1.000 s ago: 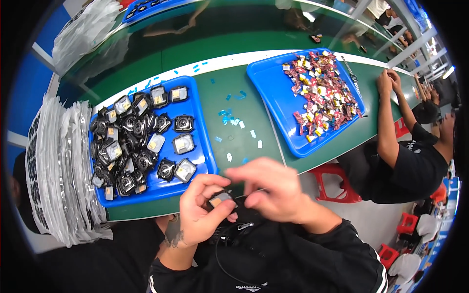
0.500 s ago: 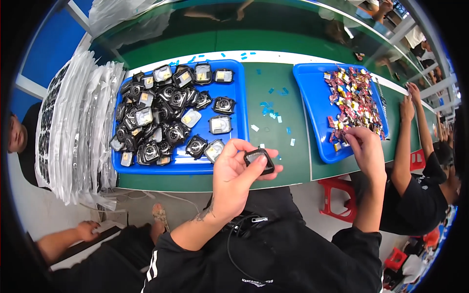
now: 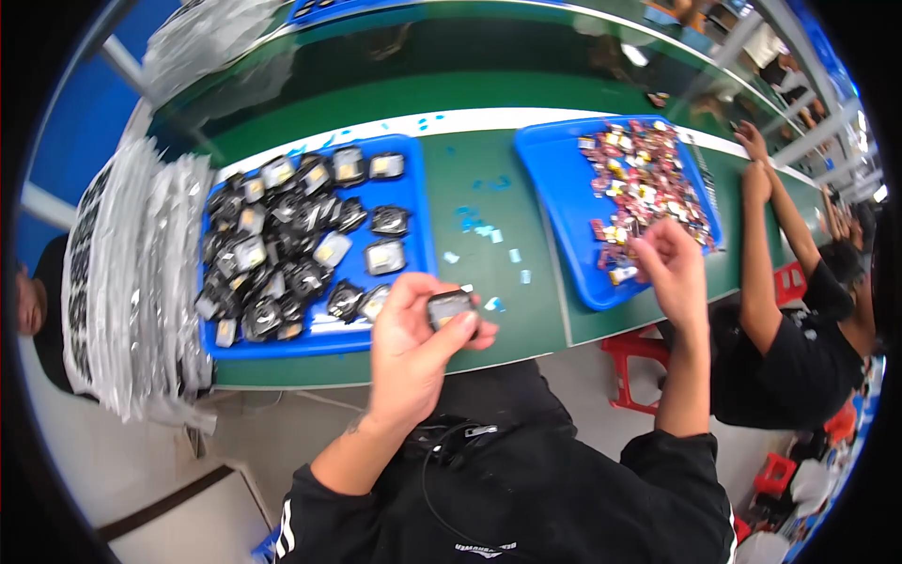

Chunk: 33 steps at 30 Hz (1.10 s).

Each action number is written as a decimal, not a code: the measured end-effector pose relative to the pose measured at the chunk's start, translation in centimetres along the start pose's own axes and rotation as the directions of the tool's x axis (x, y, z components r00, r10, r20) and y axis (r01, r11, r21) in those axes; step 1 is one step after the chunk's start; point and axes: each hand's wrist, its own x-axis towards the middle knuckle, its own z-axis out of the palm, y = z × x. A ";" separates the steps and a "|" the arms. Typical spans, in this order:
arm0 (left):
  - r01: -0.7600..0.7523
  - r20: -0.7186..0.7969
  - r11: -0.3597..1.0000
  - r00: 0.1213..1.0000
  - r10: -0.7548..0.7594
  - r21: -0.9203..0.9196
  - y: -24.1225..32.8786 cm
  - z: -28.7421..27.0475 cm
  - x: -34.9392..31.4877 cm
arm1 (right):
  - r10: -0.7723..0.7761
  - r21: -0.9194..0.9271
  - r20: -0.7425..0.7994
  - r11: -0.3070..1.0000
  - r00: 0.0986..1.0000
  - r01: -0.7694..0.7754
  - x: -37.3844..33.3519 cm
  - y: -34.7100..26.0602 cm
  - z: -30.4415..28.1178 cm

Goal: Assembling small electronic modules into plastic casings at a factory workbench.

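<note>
My left hand (image 3: 406, 343) holds a black square watch case (image 3: 445, 308) above the near edge of the table, thumb pressed on its face. Out to the right, my right hand (image 3: 673, 273) hovers over the near part of a blue tray (image 3: 554, 179) heaped with small red, white and gold parts (image 3: 648, 179). Its thumb and fingertips are pinched together; whatever they may hold is too small and blurred to make out. A second blue tray (image 3: 410, 193) on the left carries a pile of similar black watch cases (image 3: 272, 249), several lying apart along its right side.
Small blue and white film scraps (image 3: 479, 226) lie on the green table (image 3: 489, 273) between the trays. Plastic-wrapped sheets (image 3: 141, 282) stand stacked at the left. Beyond the right tray are another person's arms (image 3: 759, 226). A red stool (image 3: 634, 367) stands below the table.
The whole view has shifted, so the trays and both hands appear further left. My right hand stays by the parts tray, and the left still grips the watch case. A seated person's arm has left the view.
</note>
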 end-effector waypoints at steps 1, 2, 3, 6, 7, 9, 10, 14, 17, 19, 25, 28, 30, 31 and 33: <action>-0.003 0.016 1.000 1.000 0.004 -0.027 -0.2 0.2 0.3 | -0.002 -0.119 -0.032 0.993 0.999 -0.002 -0.2 -0.3 -0.2; 0.019 0.011 0.999 1.000 -0.019 -0.030 -0.2 0.3 0.2 | -0.036 -0.179 -0.028 0.983 0.999 0.031 -0.4 -0.4 -0.1; 0.043 0.014 0.998 0.999 -0.043 -0.038 -0.3 0.5 0.3 | -0.072 -0.244 -0.029 0.968 0.997 0.063 -0.6 -0.5 -0.3; 0.019 -0.004 1.000 1.000 -0.019 -0.001 -0.7 0.3 0.4 | -0.056 -0.192 0.038 0.979 0.998 0.062 -0.7 -1.3 0.3; -0.010 -0.004 0.999 1.000 0.011 0.048 -0.8 0.2 0.4 | -0.058 -0.191 0.048 0.979 0.997 0.066 -0.7 -1.3 0.8; -0.013 -0.047 0.999 0.999 0.015 0.038 0.0 0.2 0.2 | -0.181 -0.104 -0.004 0.978 0.983 0.180 -0.5 -1.2 1.8; -0.005 -0.043 0.997 0.999 0.008 0.074 0.6 0.2 0.2 | -0.184 -0.107 0.002 0.977 0.983 0.183 -0.5 -0.8 2.1; -0.044 -0.032 0.996 0.998 0.046 0.082 1.3 0.3 0.2 | -0.261 -0.130 -0.101 0.960 0.960 0.247 -0.8 -0.3 2.7; -0.086 -0.019 0.996 0.996 0.087 0.021 1.7 0.3 0.6 | -0.279 -0.115 -0.118 0.957 0.953 0.266 -1.1 -1.6 3.2; -0.067 -0.107 0.996 0.992 0.060 -0.062 1.1 0.0 0.8 | -0.479 -0.220 -0.024 0.859 0.877 0.463 -1.1 -3.2 3.7; 0.017 -0.106 1.000 0.994 -0.019 -0.019 1.0 -0.1 1.0 | -0.417 0.076 0.093 0.908 0.904 0.411 -2.1 -6.4 6.0; 0.273 -0.023 0.956 0.961 -0.277 -0.107 2.2 -0.1 0.8 | -0.361 0.275 0.132 0.908 0.923 0.315 -2.3 -6.9 6.9; 0.319 0.043 0.939 0.948 -0.316 -0.128 2.0 -0.8 1.0 | -0.367 0.317 0.173 0.899 0.914 0.301 -2.3 -7.5 7.5; 0.367 0.117 0.920 0.928 -0.352 -0.140 1.8 -1.0 0.9 | -0.370 0.320 0.188 0.899 0.910 0.300 -2.3 -7.7 7.6; 0.344 0.107 0.926 0.938 -0.330 -0.159 1.8 -0.9 0.8 | -0.381 0.295 0.203 0.902 0.902 0.315 -2.4 -7.9 7.7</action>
